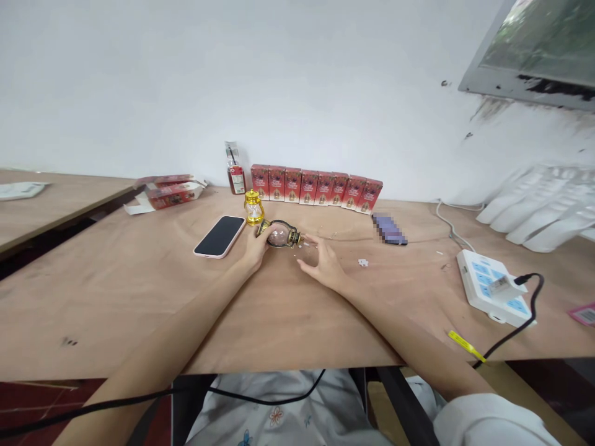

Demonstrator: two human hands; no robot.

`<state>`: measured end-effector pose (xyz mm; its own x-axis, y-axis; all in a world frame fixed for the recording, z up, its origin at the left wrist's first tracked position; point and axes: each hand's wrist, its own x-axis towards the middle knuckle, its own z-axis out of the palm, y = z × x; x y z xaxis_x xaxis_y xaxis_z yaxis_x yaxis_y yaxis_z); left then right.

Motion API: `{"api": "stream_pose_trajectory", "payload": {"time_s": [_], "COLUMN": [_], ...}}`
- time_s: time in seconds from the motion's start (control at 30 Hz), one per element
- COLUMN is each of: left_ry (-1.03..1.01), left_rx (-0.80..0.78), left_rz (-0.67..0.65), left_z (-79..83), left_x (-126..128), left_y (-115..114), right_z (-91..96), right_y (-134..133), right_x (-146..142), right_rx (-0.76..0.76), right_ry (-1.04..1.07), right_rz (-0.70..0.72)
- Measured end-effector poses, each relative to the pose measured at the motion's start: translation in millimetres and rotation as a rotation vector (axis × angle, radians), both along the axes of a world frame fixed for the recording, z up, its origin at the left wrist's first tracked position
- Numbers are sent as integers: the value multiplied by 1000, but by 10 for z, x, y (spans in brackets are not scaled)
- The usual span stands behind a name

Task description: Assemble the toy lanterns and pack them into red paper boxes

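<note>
A small bronze-coloured lantern (279,234) with a clear globe lies on its side just above the table. My left hand (258,245) grips it by its left end. At the lantern's other end, my right hand (322,262) is spread with thumb and fingers apart; a fingertip is close to the lantern's top, and I cannot tell if it touches. A gold lantern (253,207) of similar shape stands upright behind my left hand. Little white scraps lie on the table between my hands.
Several red boxes (308,187) line the wall beside a bottle (236,176). A phone (220,236) lies left, another phone (389,229) right. Torn red packaging (171,193) is at far left. A power strip (493,288) and white stacked items (534,207) occupy the right of the table (297,322).
</note>
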<state>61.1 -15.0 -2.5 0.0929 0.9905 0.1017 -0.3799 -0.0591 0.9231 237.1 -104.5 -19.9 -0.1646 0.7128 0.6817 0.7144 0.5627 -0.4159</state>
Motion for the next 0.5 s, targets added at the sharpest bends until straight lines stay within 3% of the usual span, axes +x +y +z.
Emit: {"api": "stream_pose_trajectory", "payload": {"time_s": [0.17, 0.5], "left_ry": [55, 63], "left_rx": [-18, -38], "left_rz": [-35, -75], "left_z": [-30, 19], "left_x": [0, 13], "left_y": [0, -56], "right_z": [-76, -33], "right_y": [71, 55], "right_x": [39, 18], "right_rx": [47, 46], "right_ry": [83, 93], "right_rz": [-34, -59]}}
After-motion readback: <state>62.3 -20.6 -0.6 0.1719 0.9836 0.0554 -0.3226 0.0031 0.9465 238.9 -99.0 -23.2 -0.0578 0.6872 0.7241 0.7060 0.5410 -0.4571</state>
